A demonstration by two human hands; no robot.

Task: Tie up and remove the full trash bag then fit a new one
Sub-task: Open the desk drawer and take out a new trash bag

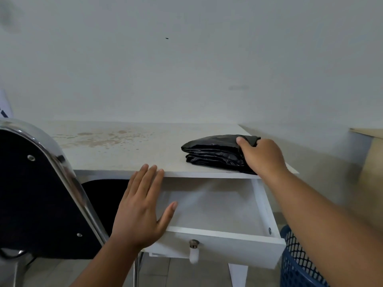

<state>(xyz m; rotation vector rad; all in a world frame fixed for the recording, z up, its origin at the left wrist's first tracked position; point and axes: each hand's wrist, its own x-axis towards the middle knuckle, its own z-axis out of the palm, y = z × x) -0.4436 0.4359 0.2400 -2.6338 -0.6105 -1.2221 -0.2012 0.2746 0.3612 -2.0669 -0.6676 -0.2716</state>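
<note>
Left hand (143, 206) spread flat on the open drawer (217, 241) front's left corner, likely to push it shut. Blue bin (298, 264) low right. Farther: right hand (261, 156) pinching folded black trash bags (213, 152) on worktop (124, 150), presumably taking a fresh liner.

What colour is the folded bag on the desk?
Glossy black; the folded bag shows clearly in the head view.
</note>
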